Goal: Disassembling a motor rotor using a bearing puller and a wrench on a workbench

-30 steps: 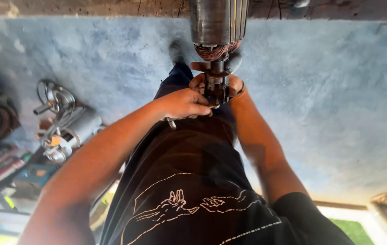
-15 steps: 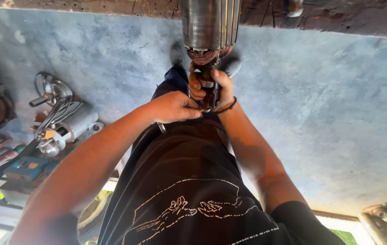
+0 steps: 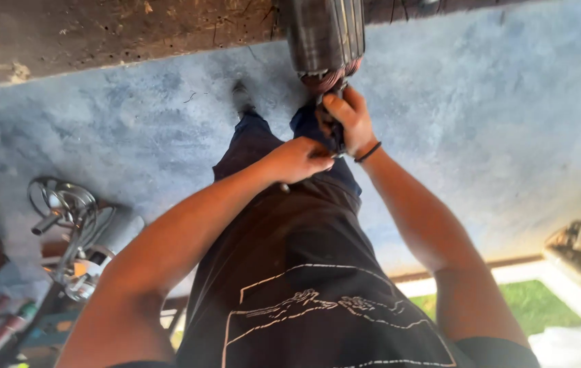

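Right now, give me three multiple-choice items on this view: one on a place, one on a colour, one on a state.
1. Where do the metal parts lie?
A. lower left of the view
B. on the grass
C. against the far wall

2. What colour is the wristband?
A. white
B. black
C. yellow

3. How does the right hand stand?
A. open, hanging free
B. flat on the floor
C. closed on the shaft under the ribbed metal cylinder

A: they lie by the left arm.
B: dark band on the right wrist.
C: fingers curl below the cylinder.

No packages, labels, signs, screens.
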